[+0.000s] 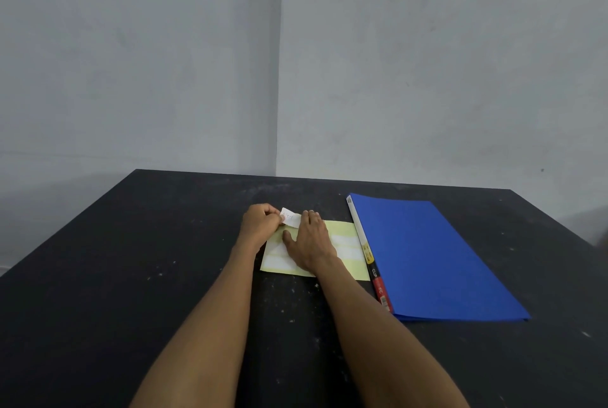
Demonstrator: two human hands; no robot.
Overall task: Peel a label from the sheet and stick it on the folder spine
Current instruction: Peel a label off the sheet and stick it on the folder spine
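- Grey walls are seen meeting in a corner behind a dark, speckled table (164, 276).
- A pale yellow label sheet (342, 233) is pinned flat under the right hand (311, 243), fingers spread, nothing grasped.
- A small white label (291, 218) is pinched at its end by the left hand (260, 223), lifted off the sheet's far edge.
- A blue folder (434, 259) is laid just beside the sheet, its spine (367, 249) facing it.

sheet (342, 236): middle under right hand (311, 243) | label (291, 218) writing: illegible
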